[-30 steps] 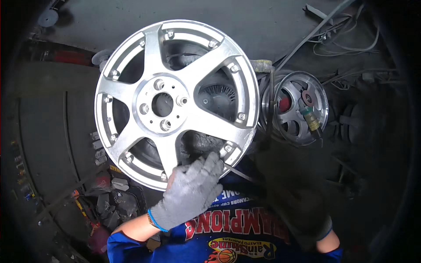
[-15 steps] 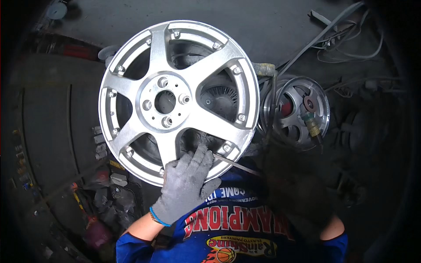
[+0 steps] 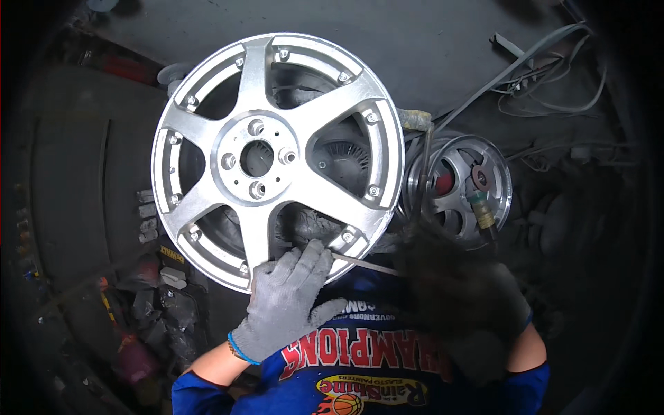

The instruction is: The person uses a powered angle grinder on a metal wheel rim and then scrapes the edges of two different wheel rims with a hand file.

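Observation:
A silver alloy wheel (image 3: 325, 197) with broad spokes lies face up in front of me. My left hand (image 3: 283, 297), in a grey knit glove, rests on its near rim with fingers stretched out and thumb apart. A thin flat metal bar (image 3: 366, 264) reaches the rim just right of those fingertips. Its other end runs into a dark blur at my right hand (image 3: 508, 290), which appears closed on it. That hand's glove is only partly visible and its fingers are hard to make out.
A smaller wheel (image 3: 501, 183) stands at the right, with an air tool (image 3: 482, 207) bearing a small disc in front of it. Cables (image 3: 553, 90) lie at the far right. Bags and tools (image 3: 166, 304) clutter the lower left.
The large wheel appears slightly lower and farther left in view. My left hand stays on the near rim. The bar's tip sits a little lower, and more of my right glove shows.

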Motion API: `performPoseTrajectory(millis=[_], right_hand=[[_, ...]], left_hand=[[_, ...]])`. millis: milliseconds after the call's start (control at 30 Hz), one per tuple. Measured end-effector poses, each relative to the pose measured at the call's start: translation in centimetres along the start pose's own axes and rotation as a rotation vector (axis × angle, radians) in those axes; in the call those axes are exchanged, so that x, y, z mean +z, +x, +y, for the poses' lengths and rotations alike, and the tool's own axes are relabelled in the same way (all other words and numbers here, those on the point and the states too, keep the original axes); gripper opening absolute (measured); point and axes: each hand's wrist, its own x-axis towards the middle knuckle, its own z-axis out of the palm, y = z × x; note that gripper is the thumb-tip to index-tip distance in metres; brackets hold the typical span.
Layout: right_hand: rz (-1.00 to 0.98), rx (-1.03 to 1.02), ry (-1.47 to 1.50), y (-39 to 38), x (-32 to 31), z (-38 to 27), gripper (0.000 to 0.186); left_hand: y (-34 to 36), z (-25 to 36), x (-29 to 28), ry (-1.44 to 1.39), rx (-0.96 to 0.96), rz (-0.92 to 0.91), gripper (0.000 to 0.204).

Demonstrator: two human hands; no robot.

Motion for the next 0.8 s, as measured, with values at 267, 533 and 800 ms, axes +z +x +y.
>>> performPoseTrajectory(millis=[267,533,800], right_hand=[[0.119,-0.071,-0.357,2.5,-2.0,-3.8,0.039],[0.076,-0.026,-0.117,0.4,-2.6,-3.2,0.041],[0.088,-0.079,-0.05,0.2,-1.5,-0.6,0.044]], left_hand=[[0.1,-0.4,0.0,-0.042,-0.003,-0.009,0.078],[1.3,-0.3,0.2,0.001,0.001,0.034,0.079],[1.4,-0.1,0.5,-0.026,-0.022,0.101,0.078]])
